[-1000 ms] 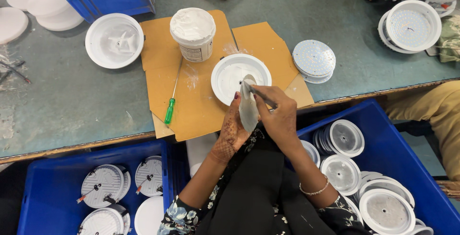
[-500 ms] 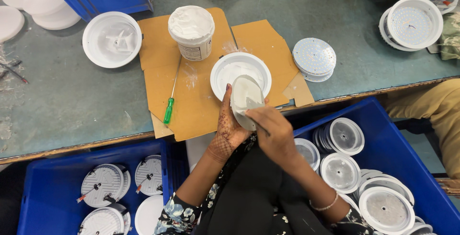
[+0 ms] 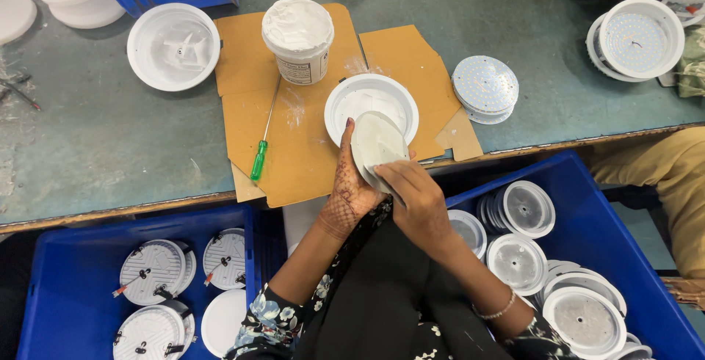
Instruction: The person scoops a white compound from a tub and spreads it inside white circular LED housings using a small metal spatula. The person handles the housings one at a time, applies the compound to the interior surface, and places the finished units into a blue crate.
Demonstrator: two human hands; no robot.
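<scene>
Both hands hold one round disc (image 3: pixel 377 147) tilted over the worktop (image 3: pixel 110 140) edge: the left hand (image 3: pixel 351 187) cups its rim, the right hand (image 3: pixel 415 198) pinches its lower edge. Just beyond sits a white round housing (image 3: pixel 371 103) on cardboard (image 3: pixel 308 140), beside a white tub (image 3: pixel 297 39) and a green-handled screwdriver (image 3: pixel 263 143).

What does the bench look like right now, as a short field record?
left hand: holds round disc from behind
right hand: on disc's lower edge
housing: white, open, on cardboard just beyond disc
tub: full of white paste
screwdriver: green handle, left of hands
LED boards: stacked, right
</scene>
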